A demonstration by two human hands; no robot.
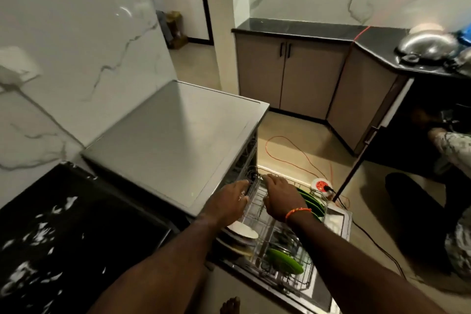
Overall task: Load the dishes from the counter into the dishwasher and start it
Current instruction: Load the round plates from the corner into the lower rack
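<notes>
Head view shows us our left hand [230,199] and right hand [279,195] at six o'clock, fingers curled gripping the dishwasher's wire rack [257,208] holding green plates [312,201].

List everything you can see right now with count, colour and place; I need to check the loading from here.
dishwasher: one, grey steel, by the marble wall, door open
wire rack: one, metal, pulled out over the open door
green plates: several, standing on edge at the rack's far end
green plate: one, tilted at the rack's near end
white plates: a few, at the rack's left side
orange cable: one, across the floor
socket block: one, white and red, on the floor beyond the rack
steel bowl: one, upside down on the black counter at right
cabinets: beige, under the far counter
left hand: at the dishwasher's opening
right hand: on the rack, orange wrist thread
</notes>
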